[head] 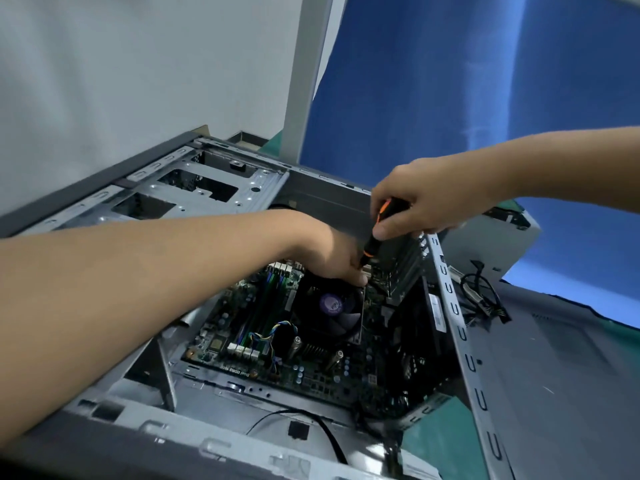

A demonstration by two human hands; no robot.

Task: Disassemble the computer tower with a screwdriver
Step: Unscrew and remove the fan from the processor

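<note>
My right hand (427,202) is wrapped round the black and orange handle of the screwdriver (375,233), which slants down and to the left into the open computer tower (166,434). Its tip is hidden behind my left hand (334,259). That hand reaches in from the left, with its fingertips down at the far edge of the CPU cooler fan (332,306), right beside the lower end of the screwdriver. I cannot tell whether those fingers pinch anything or only rest there. The tower lies on its side with the open face up. Inside, the green motherboard (311,374) covers the floor of the case, with the dark fan and its purple hub near the middle. RAM sticks (273,284) stand in their slots to the left of the fan, and a twist of coloured wires (277,332) loops in front of it. An expansion card (403,268) stands upright just right of the screwdriver, under my right hand. At the far left of the case sits the bare metal drive cage (194,190), and a black cable (327,433) arcs across the near rim. Outside the case on the right, a bundle of black cables (481,296) lies on a flat grey panel (554,375). A green mat (445,434) shows beneath the tower. Behind it are a white wall (121,64), a pale upright post (308,64) and a blue curtain (450,81).
</note>
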